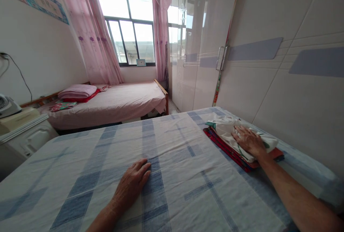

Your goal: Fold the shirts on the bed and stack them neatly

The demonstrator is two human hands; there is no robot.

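Note:
My left hand (133,185) lies flat, fingers stretched out, on the blue-and-white checked bedsheet (188,174) near the front middle. My right hand (248,140) rests palm down, fingers extended, on top of a white folded cloth (228,128) with green marks. That cloth tops a small pile of folded fabrics (228,149), red and orange below, lying at the right side of the bed close to the wall. Neither hand grips anything.
A second bed (118,103) with a pink sheet, a pink pillow (77,91) and a red cloth stands under the window. A white glossy wardrobe (199,45) lines the right wall. A white cabinet (24,135) with a small fan stands at the left.

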